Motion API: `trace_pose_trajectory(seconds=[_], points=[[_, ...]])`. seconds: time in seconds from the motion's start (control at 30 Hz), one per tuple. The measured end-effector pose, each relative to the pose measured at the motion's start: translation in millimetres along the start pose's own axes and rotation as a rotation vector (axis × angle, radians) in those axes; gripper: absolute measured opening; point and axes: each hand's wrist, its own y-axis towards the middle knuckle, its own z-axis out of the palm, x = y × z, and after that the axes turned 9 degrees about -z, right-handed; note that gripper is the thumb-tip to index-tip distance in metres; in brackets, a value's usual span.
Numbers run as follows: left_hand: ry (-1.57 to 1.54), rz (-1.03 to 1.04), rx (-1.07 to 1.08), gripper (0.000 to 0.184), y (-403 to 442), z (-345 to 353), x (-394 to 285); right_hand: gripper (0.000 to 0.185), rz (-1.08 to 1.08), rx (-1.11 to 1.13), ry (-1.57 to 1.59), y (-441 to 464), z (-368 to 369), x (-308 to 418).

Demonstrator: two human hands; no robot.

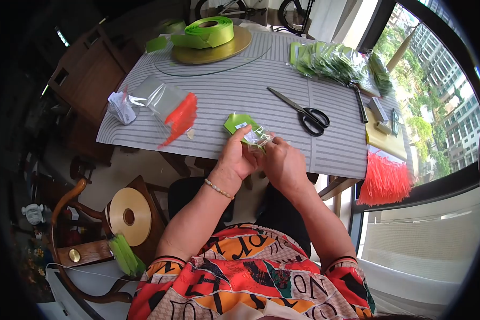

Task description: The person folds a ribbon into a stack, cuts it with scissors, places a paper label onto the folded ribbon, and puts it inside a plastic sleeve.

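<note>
At the table's near edge, my left hand (237, 156) holds a small clear plastic packet (245, 128) with green ribbon and a white label inside, its thumb on top. My right hand (284, 162) is closed at the packet's right end, pinching the crinkled plastic. Both hands nearly touch. Black scissors (306, 113) lie on the cloth to the right, blades toward the back left. Left of the hands are a clear bag (157, 96) and red-orange strips (181, 118).
A green ribbon roll (210, 32) sits on a gold disc (218, 52) at the back. Filled green packets (330, 60) are piled back right. Red fringe (384, 178) hangs over the right edge. A cream roll (129, 216) rests on a chair at lower left.
</note>
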Motion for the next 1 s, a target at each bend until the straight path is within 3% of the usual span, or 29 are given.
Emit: trace_pose_trajectory(seconds=[0.2, 0.27, 0.4, 0.43, 0.5, 0.53, 0.57, 0.73, 0.87, 0.97, 1.0], points=[[-0.269, 0.173, 0.002, 0.055, 7, 20, 17, 0.03, 0.082, 0.214, 0.006, 46, -14, -13], [-0.222, 0.064, 0.09, 0.065, 0, 10, 24, 0.025, 0.083, 0.283, 0.006, 54, -10, -19], [0.206, -0.285, 0.16, 0.074, -46, 5, 14, 0.018, 0.011, 0.061, 0.018, 49, 22, -29], [0.482, -0.212, 0.038, 0.068, -53, -6, -6, 0.018, 0.0, 0.06, 0.016, 48, 24, -28], [1.086, 0.248, -0.58, 0.036, -49, -2, -41, 0.018, -0.015, 0.034, 0.022, 45, 30, -26], [1.283, 0.479, -0.748, 0.032, -44, 3, -61, 0.019, -0.022, 0.007, 0.025, 45, 33, -24], [1.33, 0.54, -0.816, 0.032, -34, 8, -78, 0.02, -0.031, -0.023, 0.025, 46, 35, -23], [1.928, 0.454, -0.961, 0.039, 26, 12, -110, 0.024, -0.024, -0.023, 0.002, 47, 39, -22], [1.956, 0.273, -0.944, 0.045, 32, 13, -118, 0.023, -0.067, 0.003, 0.013, 39, 27, -19], [1.955, 0.336, -0.976, 0.042, 37, 7, -120, 0.029, -0.062, 0.082, 0.045, 11, -2, -25], [1.951, 0.33, -0.971, 0.042, 37, 6, -118, 0.031, -0.04, 0.011, 0.098, -3, -5, -34]])
